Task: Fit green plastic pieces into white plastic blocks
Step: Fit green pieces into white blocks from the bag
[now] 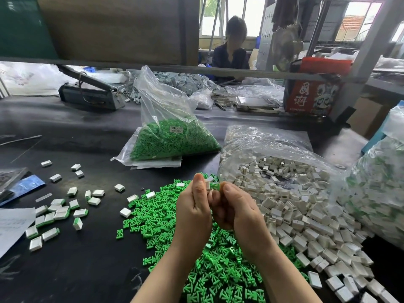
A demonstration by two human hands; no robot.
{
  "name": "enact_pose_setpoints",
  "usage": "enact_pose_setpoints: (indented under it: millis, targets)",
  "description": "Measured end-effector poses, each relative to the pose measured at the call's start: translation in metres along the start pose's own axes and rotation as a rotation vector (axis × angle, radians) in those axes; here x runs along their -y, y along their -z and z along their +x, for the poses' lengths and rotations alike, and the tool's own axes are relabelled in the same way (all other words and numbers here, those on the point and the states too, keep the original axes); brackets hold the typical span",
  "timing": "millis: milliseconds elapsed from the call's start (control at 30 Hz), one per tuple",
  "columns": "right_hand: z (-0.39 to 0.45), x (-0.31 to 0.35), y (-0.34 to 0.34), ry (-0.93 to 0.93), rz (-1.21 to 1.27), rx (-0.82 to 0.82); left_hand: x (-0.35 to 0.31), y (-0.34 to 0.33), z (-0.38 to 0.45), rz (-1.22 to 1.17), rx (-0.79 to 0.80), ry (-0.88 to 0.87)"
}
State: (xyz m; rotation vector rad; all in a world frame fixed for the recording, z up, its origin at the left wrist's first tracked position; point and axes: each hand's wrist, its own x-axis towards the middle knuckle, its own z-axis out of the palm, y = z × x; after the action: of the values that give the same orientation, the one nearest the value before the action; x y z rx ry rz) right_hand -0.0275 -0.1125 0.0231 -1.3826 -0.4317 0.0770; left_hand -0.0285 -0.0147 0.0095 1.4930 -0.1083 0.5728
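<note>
A long worktable with a black matte sheet top (pixel 72 136) fills the lower view. At 12 o'clock a grey metal rail (pixel 218 72) crosses above it, carrying a brown cardboard-coloured panel (pixel 113 27) at 11 o'clock and a dark green board (pixel 19 25) at 10 o'clock. A grey metal upright post (pixel 363 53) rises at 2 o'clock. Beyond the rail, bright daylit windows with white frames (pixel 240 16) sit at 12 o'clock, and 1 more window (pixel 358 20) at 1 o'clock shows an orange tiled roof outside. A second person in dark clothing (pixel 231 53) sits across the table. Light is soft daylight.
</note>
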Motion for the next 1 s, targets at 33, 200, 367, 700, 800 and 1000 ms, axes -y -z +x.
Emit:
enact_pose_setpoints:
  millis: [33,200,367,700,800,1000]
  targets:
    - [-0.0001,-0.0007,-0.0001,0.032,-0.024,-0.003,-0.0005,0.0004,0.0,0.014,0.005,-0.004]
    - [0.0007,-0.0006,-0.0047,0.138,-0.157,-0.042,-0.0025,0.0013,-0.0004,0.059,0.045,-0.021]
    - [0.0014,0.0015,0.0016,0.081,-0.044,-0.181,-0.0015,0.0028,0.0018,0.014,0.023,0.021]
    - [0.0005,0.0042,0.0023,0.081,0.035,-0.156,-0.0029,0.0033,0.001,0.012,0.024,0.005]
    - [0.0005,0.0023,0.0021,0.1,-0.012,-0.15,-0.0022,0.0028,0.0003,0.029,0.023,0.001]
    - [0.0012,-0.0009,-0.0023,0.169,-0.148,-0.113,-0.0021,-0.0002,-0.001,0.027,0.071,0.017]
